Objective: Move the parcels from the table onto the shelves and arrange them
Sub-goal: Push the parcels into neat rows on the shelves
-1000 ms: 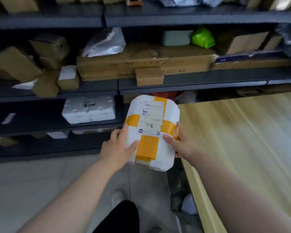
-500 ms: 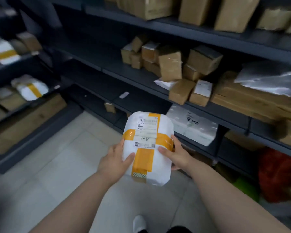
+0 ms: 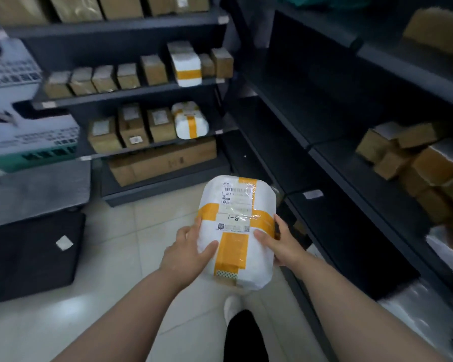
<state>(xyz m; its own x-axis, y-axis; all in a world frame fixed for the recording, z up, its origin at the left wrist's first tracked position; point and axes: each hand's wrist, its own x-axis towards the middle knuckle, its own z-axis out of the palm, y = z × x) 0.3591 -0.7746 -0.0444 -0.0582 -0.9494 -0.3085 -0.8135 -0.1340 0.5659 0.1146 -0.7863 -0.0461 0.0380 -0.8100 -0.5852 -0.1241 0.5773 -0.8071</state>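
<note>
Parcel: in the head view, a white bag crossed with orange tape and marked "1-8" was held in the air over the tiled floor, in front of the person and on no shelf.
Long axis: it ran away from the person, with the label end far and the taped end near the wrists.
Left hand: it gripped the left edge, thumb laid across the front face, fingers hidden behind.
Right hand: it gripped the right edge, thumb on the front.
Nearer hand: neither, since both sat level on the near half.
Facing shelves: ahead and to the left, well apart from the far end, they carried an upper taped bag and a lower taped bag, each ending a row of brown boxes.
Side shelves: these dark boards ran close by the right hand.
Likely move: probably a carry forward and slightly left, far end leading.
</note>
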